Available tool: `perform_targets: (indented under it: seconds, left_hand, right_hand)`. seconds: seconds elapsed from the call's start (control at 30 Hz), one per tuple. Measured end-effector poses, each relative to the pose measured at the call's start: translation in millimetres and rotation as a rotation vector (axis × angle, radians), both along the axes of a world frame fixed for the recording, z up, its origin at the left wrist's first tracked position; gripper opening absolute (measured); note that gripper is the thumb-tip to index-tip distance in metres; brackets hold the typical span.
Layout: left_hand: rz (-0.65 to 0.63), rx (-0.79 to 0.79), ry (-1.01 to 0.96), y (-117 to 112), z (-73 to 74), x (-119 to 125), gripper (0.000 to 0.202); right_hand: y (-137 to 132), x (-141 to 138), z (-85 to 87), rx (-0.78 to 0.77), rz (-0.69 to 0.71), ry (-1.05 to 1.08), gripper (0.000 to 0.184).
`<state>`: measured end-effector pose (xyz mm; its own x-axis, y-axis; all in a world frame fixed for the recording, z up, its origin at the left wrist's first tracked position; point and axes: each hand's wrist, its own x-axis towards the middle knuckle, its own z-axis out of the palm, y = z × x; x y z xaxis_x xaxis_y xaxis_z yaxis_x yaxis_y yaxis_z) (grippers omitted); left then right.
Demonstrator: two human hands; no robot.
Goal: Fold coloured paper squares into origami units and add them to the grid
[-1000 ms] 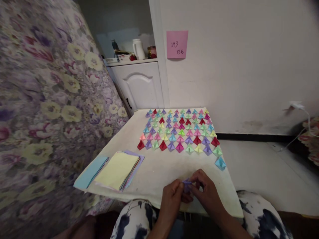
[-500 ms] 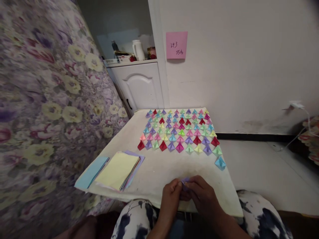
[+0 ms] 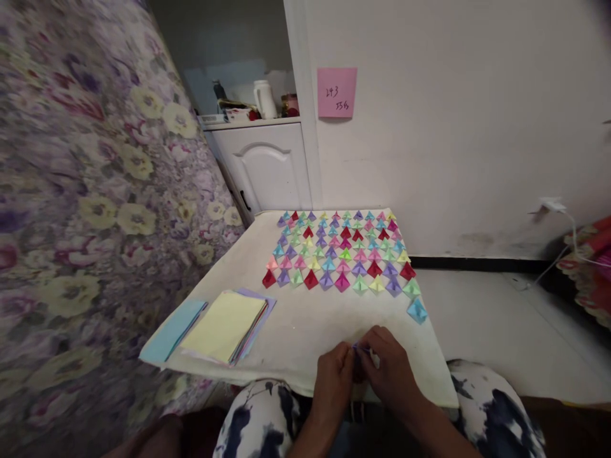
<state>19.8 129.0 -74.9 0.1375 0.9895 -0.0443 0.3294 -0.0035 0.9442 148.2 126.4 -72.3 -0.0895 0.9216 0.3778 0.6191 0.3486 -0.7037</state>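
At the table's near edge, my left hand [image 3: 335, 370] and my right hand [image 3: 384, 364] come together around a small piece of purple paper [image 3: 359, 347]. Both hands pinch it, and most of it is hidden behind my fingers. Beyond them lie rows of small folded paper pieces [image 3: 342, 280] in red, purple, green, pink, yellow and blue. A single blue folded piece [image 3: 417, 310] lies in front of those rows at the right edge.
A stack of coloured paper sheets [image 3: 224, 326], yellow on top, lies on the left of the cream-covered table [image 3: 300, 343]. Beside it are blue sheets [image 3: 172, 332]. A floral curtain [image 3: 109, 210] hangs at left. My knees [image 3: 265, 416] flank the table's near edge.
My right hand has lifted slightly and its fingers have shifted on the purple paper, which now shows less. The camera view has moved a little.
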Motion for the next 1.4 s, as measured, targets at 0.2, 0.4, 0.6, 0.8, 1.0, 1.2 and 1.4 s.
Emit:
perform_targets:
  seconds: [0.2,0.4,0.6,0.8,1.0,1.2,1.4]
  left_hand:
    - [0.029,-0.128,-0.108,0,-4.5,-2,0.029]
    - [0.054,-0.185,-0.218,-3,3.7,-4,0.027]
    - [0.061,-0.205,-0.271,-4,2.9,-6,0.024]
    - [0.049,-0.241,-0.314,-4,0.1,-8,0.024]
    - [0.040,-0.266,-0.361,-3,1.7,-12,0.022]
    - [0.037,-0.341,-0.452,-2,4.4,-17,0.021]
    - [0.060,-0.336,-0.538,-1,6.8,-20,0.026]
  right_hand:
    - [-8,-4,-0.9,0.026,0.036,-0.005,0.015]
    - [-15,-7,-0.9,0.045,0.050,0.057,0.013]
    - [-15,-11,-2.9,0.147,0.051,-0.018,0.015]
    - [-23,-12,-4.9,0.201,0.066,-0.011,0.018]
    - [-27,-12,-8.9,0.236,0.051,0.018,0.018]
    - [-28,-11,-6.8,0.245,0.094,-0.030,0.027]
    - [-32,-12,-8.5,0.295,0.112,-0.094,0.044]
